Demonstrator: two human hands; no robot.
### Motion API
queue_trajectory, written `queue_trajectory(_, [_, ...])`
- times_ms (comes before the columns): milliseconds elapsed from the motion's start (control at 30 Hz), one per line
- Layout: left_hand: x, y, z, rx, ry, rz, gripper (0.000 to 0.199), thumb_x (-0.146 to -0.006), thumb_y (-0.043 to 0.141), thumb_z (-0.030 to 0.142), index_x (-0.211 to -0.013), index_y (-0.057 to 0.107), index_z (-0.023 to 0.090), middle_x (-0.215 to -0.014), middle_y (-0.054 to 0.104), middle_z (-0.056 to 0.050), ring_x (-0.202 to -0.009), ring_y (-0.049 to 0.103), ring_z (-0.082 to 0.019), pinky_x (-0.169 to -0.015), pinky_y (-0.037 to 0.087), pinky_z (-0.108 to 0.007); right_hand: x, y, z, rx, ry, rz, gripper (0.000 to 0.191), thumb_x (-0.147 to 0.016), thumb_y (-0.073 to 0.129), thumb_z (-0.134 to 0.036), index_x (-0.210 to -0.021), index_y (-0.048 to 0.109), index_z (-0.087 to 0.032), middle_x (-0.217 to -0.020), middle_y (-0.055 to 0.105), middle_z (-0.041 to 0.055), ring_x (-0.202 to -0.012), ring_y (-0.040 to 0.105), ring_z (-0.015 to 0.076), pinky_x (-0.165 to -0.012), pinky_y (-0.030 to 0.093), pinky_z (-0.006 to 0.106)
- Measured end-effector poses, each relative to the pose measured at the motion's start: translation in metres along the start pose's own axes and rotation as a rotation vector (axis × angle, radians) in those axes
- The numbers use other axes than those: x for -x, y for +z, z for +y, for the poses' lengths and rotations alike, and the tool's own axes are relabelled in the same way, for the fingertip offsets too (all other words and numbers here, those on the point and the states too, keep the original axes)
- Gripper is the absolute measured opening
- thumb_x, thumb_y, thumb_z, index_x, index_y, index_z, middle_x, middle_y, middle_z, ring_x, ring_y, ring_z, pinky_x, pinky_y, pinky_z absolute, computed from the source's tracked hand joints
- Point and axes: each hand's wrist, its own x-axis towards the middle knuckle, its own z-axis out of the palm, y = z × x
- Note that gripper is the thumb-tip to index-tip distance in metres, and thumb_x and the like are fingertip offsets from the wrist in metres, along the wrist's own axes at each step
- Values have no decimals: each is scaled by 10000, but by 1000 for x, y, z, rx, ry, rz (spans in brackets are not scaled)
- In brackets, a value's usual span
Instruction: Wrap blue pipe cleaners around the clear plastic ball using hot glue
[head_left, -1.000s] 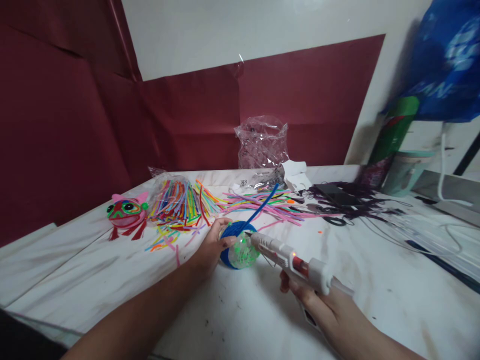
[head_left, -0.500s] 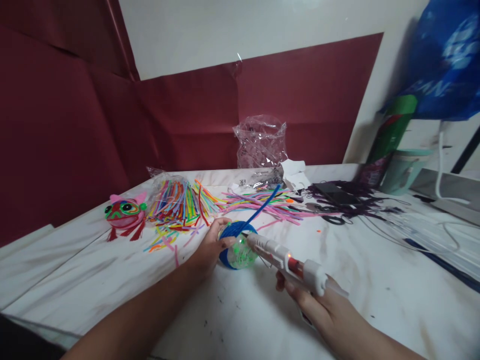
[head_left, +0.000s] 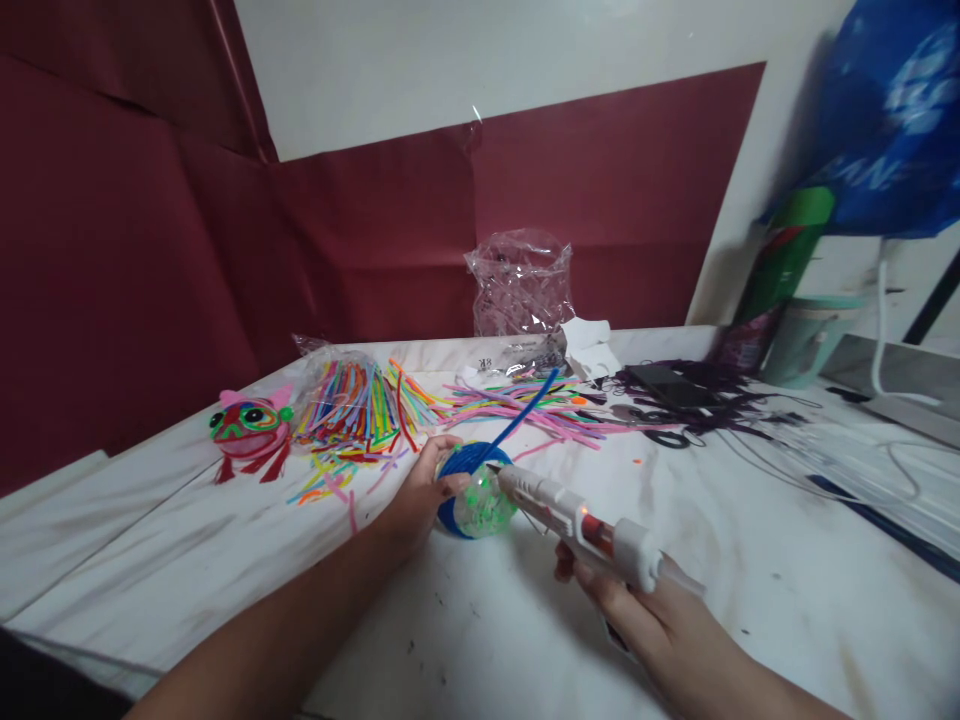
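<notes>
My left hand [head_left: 429, 490] is closed around the left side of a round clear ball [head_left: 486, 508] with green patches, partly wrapped in blue pipe cleaner. One loose blue pipe cleaner [head_left: 529, 408] sticks up from it toward the upper right. In my right hand [head_left: 634, 605] is a white hot glue gun [head_left: 574, 515], its small light glowing orange. The nozzle points left and sits at the ball's upper part, by the edge of the blue wrapping; whether it touches, I cannot tell. My left fingertips behind the ball are partly hidden.
A pink and red frog-like figure [head_left: 251, 432] stands at the left. Behind the ball lie a bag of colourful pipe cleaners [head_left: 360, 400] and a loose pink pile [head_left: 525, 410]. Black-handled scissors [head_left: 666, 437], a phone [head_left: 667, 385] and a green cup [head_left: 814, 345] are at the right.
The glue gun and my right hand have shifted very slightly right and down. My left hand and the ball stay almost in place.
</notes>
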Motion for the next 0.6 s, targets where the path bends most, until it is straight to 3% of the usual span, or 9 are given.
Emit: queue_trajectory(600, [1, 1, 1, -13, -10, -10, 483, -654, 705, 244, -1078, 475, 223, -926, 607, -27, -764, 578, -189, -657, 423, -282, -1, -1, -5, -25, 32, -2, 274, -841, 375, -295, -698, 584, -189, -598, 577, 9, -517, 533, 154, -491, 461, 248])
